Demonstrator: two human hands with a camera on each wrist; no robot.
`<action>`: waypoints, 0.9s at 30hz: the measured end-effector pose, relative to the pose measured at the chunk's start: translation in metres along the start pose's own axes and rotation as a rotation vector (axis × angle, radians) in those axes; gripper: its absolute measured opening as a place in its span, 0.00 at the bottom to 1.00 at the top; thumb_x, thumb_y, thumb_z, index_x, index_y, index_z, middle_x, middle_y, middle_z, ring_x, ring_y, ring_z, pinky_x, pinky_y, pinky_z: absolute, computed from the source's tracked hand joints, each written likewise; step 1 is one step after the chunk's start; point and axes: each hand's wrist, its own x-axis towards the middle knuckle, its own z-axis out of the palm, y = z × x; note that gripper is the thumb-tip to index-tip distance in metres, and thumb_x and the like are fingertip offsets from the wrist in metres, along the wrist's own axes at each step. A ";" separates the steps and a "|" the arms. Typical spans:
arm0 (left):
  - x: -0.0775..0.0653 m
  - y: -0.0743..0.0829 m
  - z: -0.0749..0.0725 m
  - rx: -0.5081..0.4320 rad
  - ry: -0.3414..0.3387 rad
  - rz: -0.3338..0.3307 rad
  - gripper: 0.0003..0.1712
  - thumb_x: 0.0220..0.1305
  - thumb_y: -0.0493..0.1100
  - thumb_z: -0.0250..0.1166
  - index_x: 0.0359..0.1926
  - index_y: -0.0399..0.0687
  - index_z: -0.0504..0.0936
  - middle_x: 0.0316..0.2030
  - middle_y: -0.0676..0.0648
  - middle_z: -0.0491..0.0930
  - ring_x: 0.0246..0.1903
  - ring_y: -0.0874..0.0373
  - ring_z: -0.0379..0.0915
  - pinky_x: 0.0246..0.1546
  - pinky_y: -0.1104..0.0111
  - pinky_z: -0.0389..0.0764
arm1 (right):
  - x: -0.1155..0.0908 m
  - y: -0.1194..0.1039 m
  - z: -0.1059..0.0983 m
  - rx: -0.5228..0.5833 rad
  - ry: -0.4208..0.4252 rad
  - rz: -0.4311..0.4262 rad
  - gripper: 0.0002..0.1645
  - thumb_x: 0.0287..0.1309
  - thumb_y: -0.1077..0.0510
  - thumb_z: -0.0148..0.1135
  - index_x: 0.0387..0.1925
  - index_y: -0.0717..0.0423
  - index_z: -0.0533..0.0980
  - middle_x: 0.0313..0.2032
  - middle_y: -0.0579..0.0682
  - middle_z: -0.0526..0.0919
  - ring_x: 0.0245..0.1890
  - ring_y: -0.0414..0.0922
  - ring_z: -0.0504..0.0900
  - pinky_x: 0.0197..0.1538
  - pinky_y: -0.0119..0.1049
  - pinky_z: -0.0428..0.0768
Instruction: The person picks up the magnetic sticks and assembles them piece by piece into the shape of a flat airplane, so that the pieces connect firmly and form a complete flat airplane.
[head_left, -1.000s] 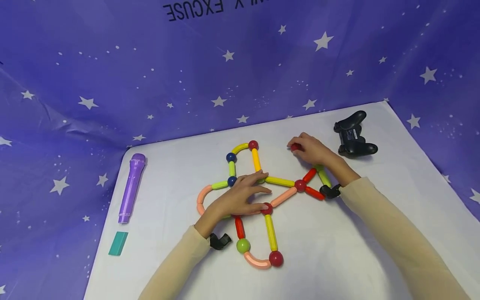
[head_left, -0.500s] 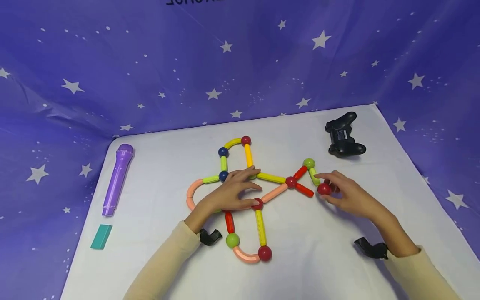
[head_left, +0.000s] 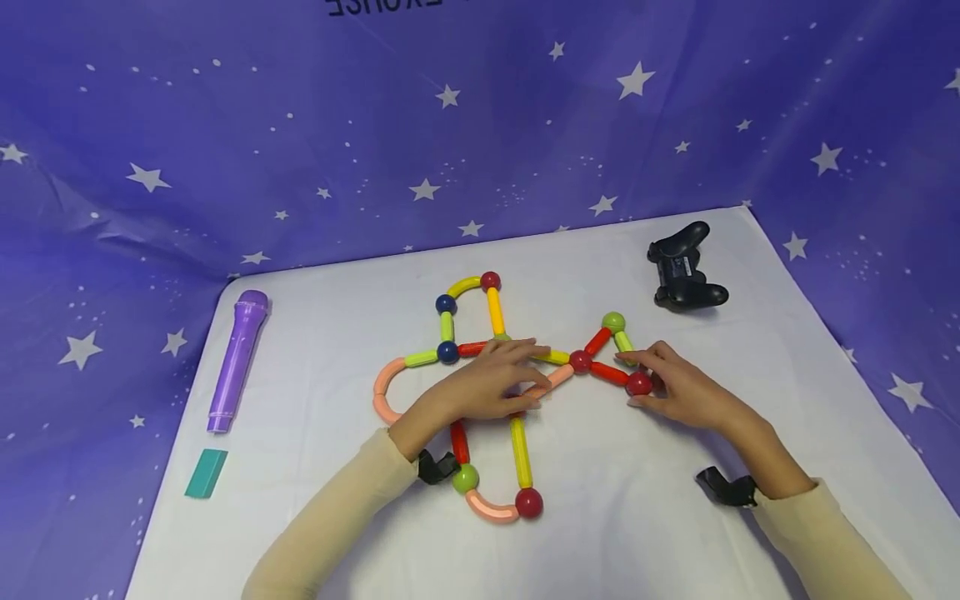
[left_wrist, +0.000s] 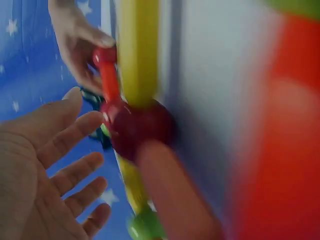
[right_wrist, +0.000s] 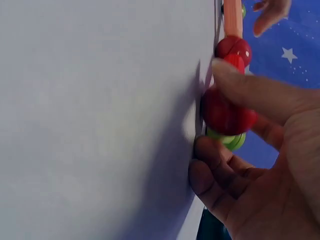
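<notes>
A flat figure of magnetic rods and balls lies on the white table. At its right side, my right hand [head_left: 690, 392] pinches a red ball [head_left: 639, 383] between thumb and fingers. This ball meets the free end of a red rod [head_left: 609, 373], with a short green rod [head_left: 624, 342] close beside. A green ball [head_left: 613, 322] and a red centre ball [head_left: 581, 361] link the rods there. My left hand [head_left: 491, 387] hovers over the figure's middle, hiding part of it. In the left wrist view its fingers are spread, holding nothing, beside a red ball [left_wrist: 140, 127].
Back right lies a black game controller [head_left: 682, 267]. Along the left edge are a purple toy microphone [head_left: 238, 362] and a teal block [head_left: 206, 473]. A purple starry cloth [head_left: 360, 142] hangs behind the white table [head_left: 345, 292].
My right hand carried the red ball from the far side toward me, then slightly left onto the red rod's end. The left hand shifted a little right, away from the red ball it touched.
</notes>
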 end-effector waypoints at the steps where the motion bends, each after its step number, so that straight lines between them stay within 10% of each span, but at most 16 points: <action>1: 0.007 0.005 0.000 0.027 -0.023 0.013 0.20 0.67 0.55 0.62 0.57 0.59 0.81 0.72 0.50 0.63 0.75 0.51 0.47 0.71 0.51 0.54 | 0.001 0.001 -0.001 0.010 -0.007 0.005 0.41 0.48 0.54 0.76 0.65 0.49 0.70 0.47 0.53 0.71 0.37 0.43 0.72 0.38 0.30 0.78; 11: 0.056 0.045 0.009 0.291 -0.178 0.075 0.26 0.66 0.60 0.61 0.64 0.66 0.75 0.76 0.50 0.51 0.75 0.52 0.45 0.70 0.58 0.58 | 0.006 0.014 0.000 0.041 0.044 -0.108 0.35 0.46 0.56 0.78 0.58 0.52 0.76 0.46 0.49 0.72 0.37 0.42 0.71 0.38 0.30 0.75; 27: 0.079 0.054 0.029 0.433 -0.202 0.024 0.34 0.65 0.63 0.60 0.69 0.61 0.69 0.76 0.52 0.53 0.74 0.56 0.48 0.69 0.61 0.56 | 0.011 0.013 -0.004 0.011 0.049 -0.147 0.31 0.43 0.57 0.78 0.53 0.48 0.78 0.40 0.44 0.74 0.35 0.40 0.72 0.37 0.30 0.75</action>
